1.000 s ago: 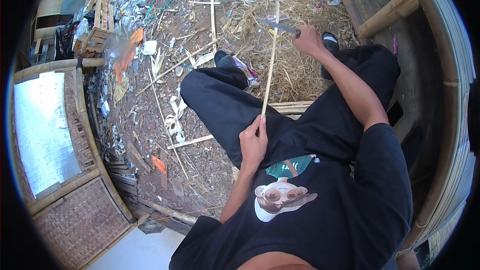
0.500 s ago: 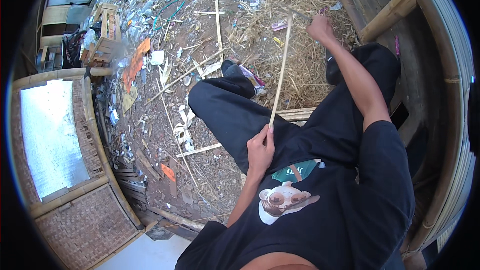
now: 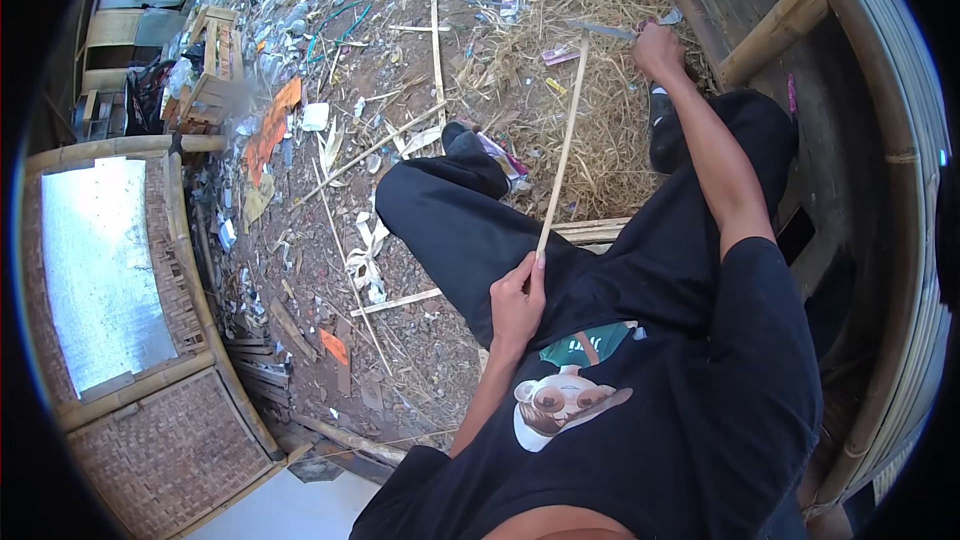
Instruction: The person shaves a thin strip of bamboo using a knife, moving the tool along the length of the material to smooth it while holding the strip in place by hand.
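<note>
My left hand [image 3: 517,302] grips the near end of a long thin bamboo strip [image 3: 561,150] over my lap. The strip runs away from me, up toward my right hand [image 3: 658,48]. That hand is closed on the handle of a knife [image 3: 610,32], whose blade points left and meets the far tip of the strip. My legs in black trousers [image 3: 470,230] stretch out below the strip, and my black shirt fills the lower part of the view.
Dry straw and shavings [image 3: 560,90] cover the ground ahead. Loose bamboo slats [image 3: 380,150] and litter lie to the left. A woven bamboo panel [image 3: 150,440] stands at the lower left. Thick bamboo poles [image 3: 780,30] and a curved bamboo frame [image 3: 900,190] border the right.
My right hand with the knife has moved further out along the strip to its far tip. My left hand keeps its hold on the near end.
</note>
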